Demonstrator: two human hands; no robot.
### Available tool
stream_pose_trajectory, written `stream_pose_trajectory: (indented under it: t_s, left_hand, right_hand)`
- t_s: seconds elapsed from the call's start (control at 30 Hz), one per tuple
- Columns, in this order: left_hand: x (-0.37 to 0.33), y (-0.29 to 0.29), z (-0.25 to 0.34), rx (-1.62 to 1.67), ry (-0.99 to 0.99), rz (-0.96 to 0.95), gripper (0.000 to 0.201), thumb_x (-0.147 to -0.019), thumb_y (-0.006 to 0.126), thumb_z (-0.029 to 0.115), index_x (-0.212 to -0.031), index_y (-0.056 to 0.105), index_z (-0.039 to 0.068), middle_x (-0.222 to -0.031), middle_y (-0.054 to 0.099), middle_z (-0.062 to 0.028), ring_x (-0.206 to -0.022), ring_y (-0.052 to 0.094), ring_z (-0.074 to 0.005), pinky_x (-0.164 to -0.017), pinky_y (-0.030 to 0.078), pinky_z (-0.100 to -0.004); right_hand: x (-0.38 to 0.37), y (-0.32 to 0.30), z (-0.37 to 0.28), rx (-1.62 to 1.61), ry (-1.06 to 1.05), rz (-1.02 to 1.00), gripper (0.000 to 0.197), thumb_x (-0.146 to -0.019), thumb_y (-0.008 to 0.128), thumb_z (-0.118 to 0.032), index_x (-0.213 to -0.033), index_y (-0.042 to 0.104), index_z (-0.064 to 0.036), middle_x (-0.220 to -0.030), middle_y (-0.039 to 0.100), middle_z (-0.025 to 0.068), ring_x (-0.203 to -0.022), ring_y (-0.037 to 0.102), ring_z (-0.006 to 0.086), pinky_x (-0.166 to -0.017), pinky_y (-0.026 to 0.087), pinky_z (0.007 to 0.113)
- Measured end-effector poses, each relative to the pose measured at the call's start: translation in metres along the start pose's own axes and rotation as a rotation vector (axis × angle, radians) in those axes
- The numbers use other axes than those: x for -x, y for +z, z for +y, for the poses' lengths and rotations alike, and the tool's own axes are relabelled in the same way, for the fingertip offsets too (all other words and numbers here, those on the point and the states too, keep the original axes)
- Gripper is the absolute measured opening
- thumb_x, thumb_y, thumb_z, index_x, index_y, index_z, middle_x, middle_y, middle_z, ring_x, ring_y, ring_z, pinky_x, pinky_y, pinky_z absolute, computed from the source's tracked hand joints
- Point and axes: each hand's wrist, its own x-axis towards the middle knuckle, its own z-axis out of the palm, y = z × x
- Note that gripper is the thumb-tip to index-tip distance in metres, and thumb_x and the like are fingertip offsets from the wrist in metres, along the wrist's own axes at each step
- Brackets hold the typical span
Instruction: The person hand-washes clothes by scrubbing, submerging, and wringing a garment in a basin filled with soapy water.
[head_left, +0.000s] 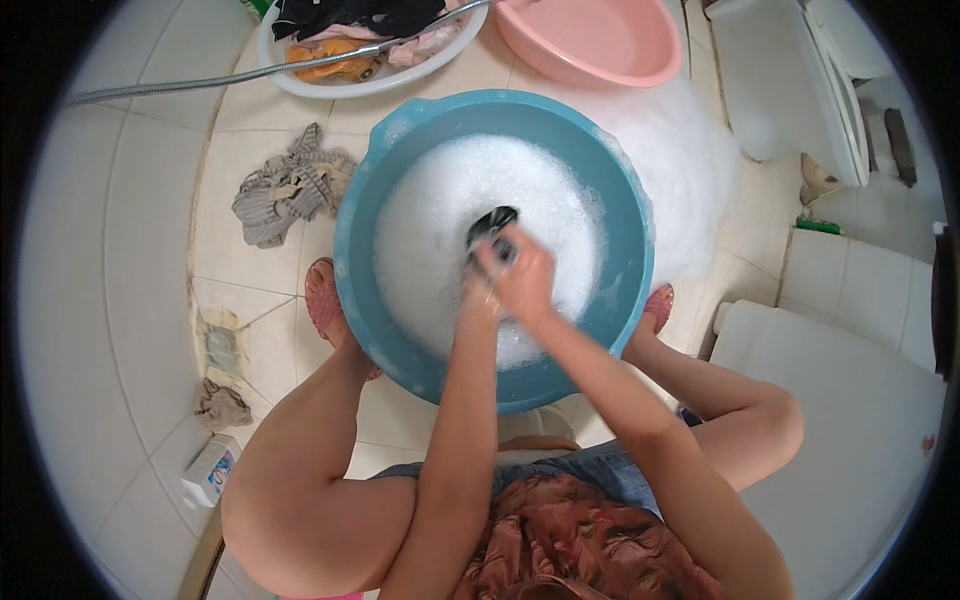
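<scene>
Between my legs stands a large blue basin (362,300) full of white suds (430,210). Over its middle my hands meet on a dark piece of cloth (490,222), bunched small, its exact kind unclear. My right hand (526,278) is closed round it, slightly smeared by motion. Close against it, my left hand (481,287) is closed on the lower part of the same cloth, its fingers partly hidden behind the right hand and the foam.
A white basin of clothes (300,85) and a pink basin (610,40) stand beyond. A metal shower hose (240,78) crosses the upper left. Striped cloth (285,190) lies on the tiles at left, foam (690,170) at right. A white bottle (208,470) stands by the left wall.
</scene>
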Motion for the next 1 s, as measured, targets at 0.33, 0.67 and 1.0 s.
stream_pose_trajectory:
  t_s: [0.33,0.67,1.0]
  left_hand:
    - [-0.018,-0.055,0.011,0.074,0.082,0.481,0.038,-0.085,0.046,0.016,-0.119,0.043,0.000,-0.114,0.050,-0.0134,-0.098,0.053,-0.0274,-0.076,0.049,-0.0397]
    - [-0.004,-0.020,0.008,-0.127,0.094,0.012,0.047,-0.088,0.041,0.030,-0.122,0.041,-0.003,-0.116,0.048,-0.0122,-0.103,0.049,-0.0234,-0.087,0.041,-0.0328]
    - [0.002,-0.015,-0.010,-0.113,0.084,-0.210,0.040,-0.089,0.042,0.026,-0.117,0.043,-0.002,-0.111,0.051,-0.0108,-0.095,0.053,-0.0200,-0.079,0.045,-0.0319]
  right_hand:
    - [-0.010,0.033,0.084,0.549,-0.303,-0.931,0.038,-0.072,0.049,-0.002,-0.110,0.049,-0.0057,-0.107,0.054,0.0186,-0.101,0.052,0.0327,-0.087,0.041,0.041]
    - [0.023,0.003,0.030,-0.139,-0.120,-0.194,0.033,-0.072,0.059,-0.019,-0.098,0.054,-0.0002,-0.103,0.055,0.0228,-0.096,0.052,0.0395,-0.087,0.041,0.040]
    - [0.006,-0.001,-0.012,-0.057,0.217,0.061,0.018,-0.076,0.058,-0.017,-0.067,0.053,-0.0032,-0.065,0.051,0.0155,-0.062,0.050,0.0348,-0.061,0.043,0.038]
